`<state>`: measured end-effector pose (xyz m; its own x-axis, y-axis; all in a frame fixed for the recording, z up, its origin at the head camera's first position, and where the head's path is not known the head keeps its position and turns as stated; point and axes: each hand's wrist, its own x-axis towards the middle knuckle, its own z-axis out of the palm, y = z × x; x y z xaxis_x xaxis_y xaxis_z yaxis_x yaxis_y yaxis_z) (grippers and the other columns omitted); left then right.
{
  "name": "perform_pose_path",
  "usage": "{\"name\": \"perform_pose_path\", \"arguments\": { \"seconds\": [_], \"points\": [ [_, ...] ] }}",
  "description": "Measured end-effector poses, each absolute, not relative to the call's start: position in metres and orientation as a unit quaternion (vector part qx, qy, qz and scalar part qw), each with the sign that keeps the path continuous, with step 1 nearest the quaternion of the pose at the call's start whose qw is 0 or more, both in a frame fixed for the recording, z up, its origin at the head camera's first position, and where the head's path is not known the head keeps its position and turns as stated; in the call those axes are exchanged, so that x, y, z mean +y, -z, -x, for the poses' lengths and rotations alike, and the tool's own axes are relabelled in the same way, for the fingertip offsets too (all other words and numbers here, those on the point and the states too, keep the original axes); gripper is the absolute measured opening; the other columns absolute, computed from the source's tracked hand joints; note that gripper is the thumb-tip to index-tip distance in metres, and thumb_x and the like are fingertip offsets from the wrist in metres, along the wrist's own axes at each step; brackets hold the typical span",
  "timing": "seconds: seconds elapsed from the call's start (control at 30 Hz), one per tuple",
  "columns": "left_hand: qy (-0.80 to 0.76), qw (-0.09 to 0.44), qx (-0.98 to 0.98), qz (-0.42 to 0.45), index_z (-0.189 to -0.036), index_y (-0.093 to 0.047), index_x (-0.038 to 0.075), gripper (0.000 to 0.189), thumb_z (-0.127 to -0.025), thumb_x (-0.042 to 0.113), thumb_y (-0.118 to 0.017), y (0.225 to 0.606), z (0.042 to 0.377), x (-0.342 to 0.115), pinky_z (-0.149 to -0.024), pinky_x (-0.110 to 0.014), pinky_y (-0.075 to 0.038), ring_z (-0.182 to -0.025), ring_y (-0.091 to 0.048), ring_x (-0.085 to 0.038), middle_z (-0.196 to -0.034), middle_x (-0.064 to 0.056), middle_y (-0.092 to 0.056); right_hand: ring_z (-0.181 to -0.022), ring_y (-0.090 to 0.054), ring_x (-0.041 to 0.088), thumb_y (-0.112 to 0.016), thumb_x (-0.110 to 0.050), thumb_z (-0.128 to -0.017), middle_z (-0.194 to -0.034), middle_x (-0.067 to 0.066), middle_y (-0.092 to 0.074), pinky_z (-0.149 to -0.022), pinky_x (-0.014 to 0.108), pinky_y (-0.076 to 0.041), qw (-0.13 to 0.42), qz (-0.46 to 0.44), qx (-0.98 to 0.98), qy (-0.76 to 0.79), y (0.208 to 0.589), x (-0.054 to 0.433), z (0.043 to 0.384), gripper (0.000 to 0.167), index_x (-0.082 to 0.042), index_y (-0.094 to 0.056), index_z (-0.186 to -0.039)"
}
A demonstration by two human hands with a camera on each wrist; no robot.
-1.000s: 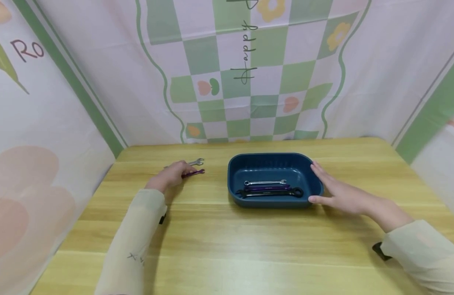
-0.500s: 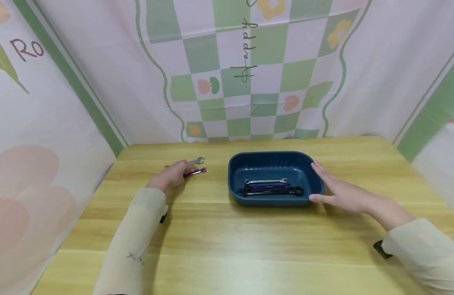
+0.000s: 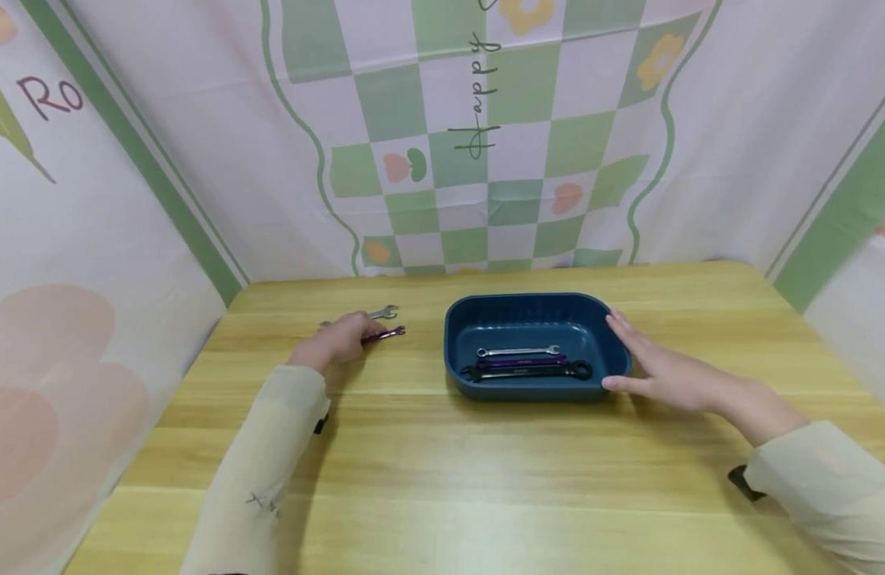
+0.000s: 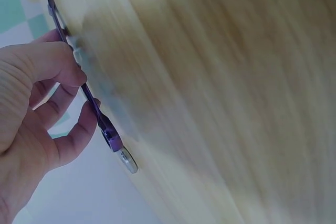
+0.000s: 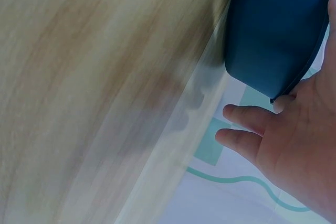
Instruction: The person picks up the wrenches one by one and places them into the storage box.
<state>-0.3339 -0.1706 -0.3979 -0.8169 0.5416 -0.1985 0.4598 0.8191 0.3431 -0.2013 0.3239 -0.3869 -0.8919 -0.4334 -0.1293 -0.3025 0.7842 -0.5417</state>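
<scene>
My left hand (image 3: 339,342) pinches a purple wrench (image 4: 90,96) between thumb and fingers, close over the table on the left. One end of that wrench sticks out to the right of the fingertips. Just behind it lies a silver wrench (image 3: 387,312), partly hidden by the hand. My right hand (image 3: 665,375) rests against the right end of a dark blue bin (image 3: 536,394), thumb and fingers spread along its rim. Inside the bin lie a silver wrench (image 3: 517,351), something purple and slim (image 3: 514,362), and a black wrench (image 3: 529,371) with a ring end, all side by side.
The wooden table (image 3: 442,479) ends at the back against a hanging cloth (image 3: 457,200) with a green and white check pattern. More printed cloth (image 3: 90,319) closes off the left side.
The purple wrench in my left hand has shifted slightly to the right. My right hand stays at the bin, and the things in the bin have not moved.
</scene>
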Motion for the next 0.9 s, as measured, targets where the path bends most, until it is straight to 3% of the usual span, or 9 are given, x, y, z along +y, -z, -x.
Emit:
{"name": "perform_pose_path", "arguments": {
  "seconds": [0.23,0.4,0.57,0.9],
  "points": [
    [-0.141,0.145,0.942,-0.267,-0.127,-0.074,0.009,0.064,-0.077,-0.027,-0.055,0.395,0.331,-0.1682,-0.091,-0.04,-0.051,-0.094,-0.059,-0.022,-0.1,-0.005,-0.07,-0.147,-0.007,0.058,-0.064,-0.042,-0.101,-0.168,0.017,0.018,-0.11,0.075,-0.016,0.125,0.197,0.935,0.268,0.3865,0.3242,0.2017,0.102,-0.008,0.009,-0.164],
    [-0.141,0.156,0.944,-0.254,-0.13,-0.072,0.01,0.058,-0.085,-0.023,-0.055,0.3928,0.3275,-0.1656,-0.102,-0.044,-0.049,-0.107,-0.06,-0.024,-0.121,-0.008,-0.07,-0.147,-0.008,0.059,-0.064,-0.041,-0.101,-0.168,0.017,0.018,-0.11,0.075,-0.017,0.126,0.197,0.934,0.268,0.3863,0.3241,0.2021,0.102,-0.008,0.009,-0.164],
    [-0.135,0.155,0.942,-0.267,-0.128,-0.073,0.007,0.046,-0.094,-0.016,-0.053,0.3932,0.3272,-0.1636,-0.107,-0.046,-0.046,-0.122,-0.06,-0.03,-0.128,-0.01,-0.069,-0.146,-0.008,0.059,-0.064,-0.041,-0.101,-0.167,0.017,0.018,-0.11,0.075,-0.018,0.126,0.198,0.934,0.268,0.3867,0.3243,0.2019,0.102,-0.008,0.009,-0.164],
    [-0.136,0.155,0.944,-0.256,-0.129,-0.072,0.008,0.051,-0.091,-0.018,-0.051,0.3928,0.3263,-0.163,-0.111,-0.048,-0.041,-0.131,-0.055,-0.034,-0.133,-0.012,-0.066,-0.145,-0.01,0.06,-0.064,-0.041,-0.102,-0.167,0.017,0.018,-0.109,0.076,-0.018,0.122,0.198,0.936,0.265,0.3867,0.324,0.2015,0.102,-0.009,0.01,-0.164]
  ]
}}
